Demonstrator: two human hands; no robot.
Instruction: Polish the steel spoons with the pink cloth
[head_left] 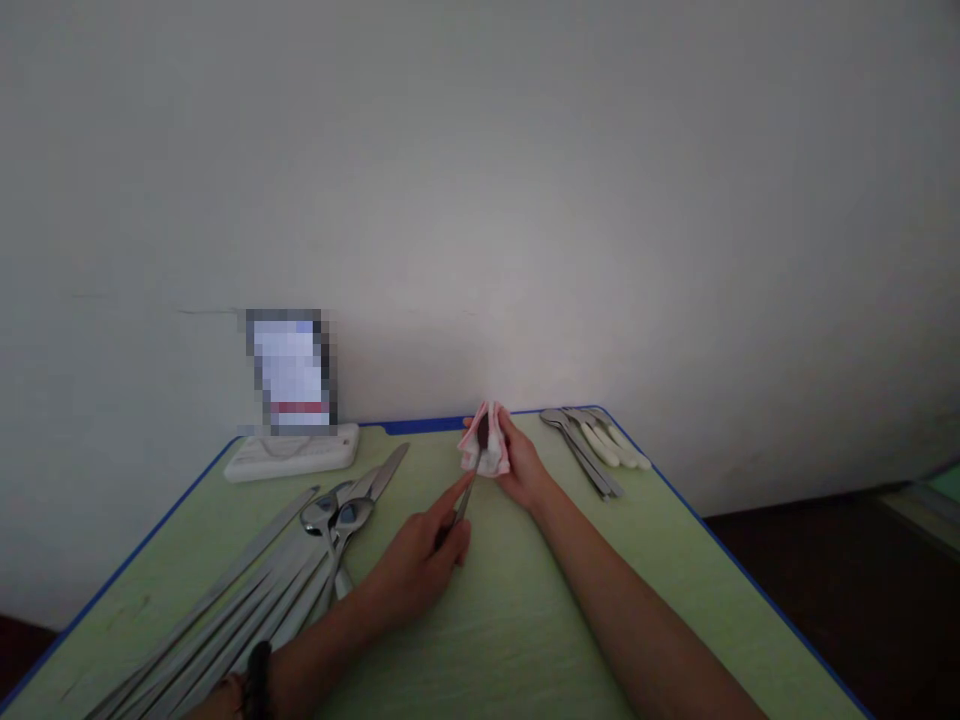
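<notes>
Head view, from the near edge: a dark wristband (259, 680) circles the left wrist, and that forearm crosses over a loose pile of knives and spoons (277, 580); a low sweep of the arm could probably knock the overlapping pieces askew. Beyond, the left hand (427, 565) grips a spoon (483, 432) by its handle, above the middle of the green table (525, 620). The spoon's bowl lies against a pink-and-white cloth (496, 463), which the right hand (523, 468) holds bunched, fingers curled partly out of sight behind it. A hard pull on the cloth might twist the thin handle loose. Just right, spoons and white-handled cutlery (600, 445) lie close together, where a dropped spoon could strike them. Far left, a lit screen (289, 365) stands by the wall (480, 200).
</notes>
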